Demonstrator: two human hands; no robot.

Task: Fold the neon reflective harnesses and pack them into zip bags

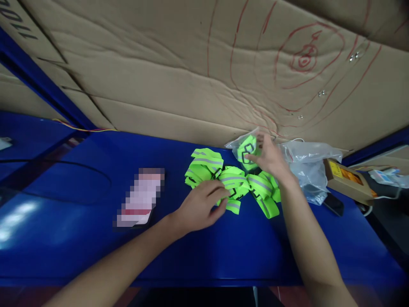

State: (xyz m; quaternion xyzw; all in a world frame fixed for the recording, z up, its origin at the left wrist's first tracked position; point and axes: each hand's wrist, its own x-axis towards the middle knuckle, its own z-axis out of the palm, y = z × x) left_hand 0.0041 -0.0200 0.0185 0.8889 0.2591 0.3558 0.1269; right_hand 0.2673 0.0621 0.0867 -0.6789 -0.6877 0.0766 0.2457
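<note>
One pale object (5, 143) is cut off by the left edge, too little of it showing to name. Rightward, a black cable (64, 161) fades against the blue tabletop (169, 260). Coarse squares mask most of a phone-shaped object (142, 196). The left hand (201, 207) covers the lower side of the fluorescent yellow reflective straps (234, 179), heaped mid-table; its fingers are curled with the thumb apart, but whether they grip a strap cannot be told. Behind the heap, a clear plastic bag (238, 144) holds another strap with a black buckle (247, 152). The right hand (270, 157) hides that bag's right side, thumb and fingers apart; whether they pinch the film cannot be told. Further right, crumpled clear bags (308, 175) partly cover a dark flat object (334, 204) beside a cardboard box (348, 181).
</note>
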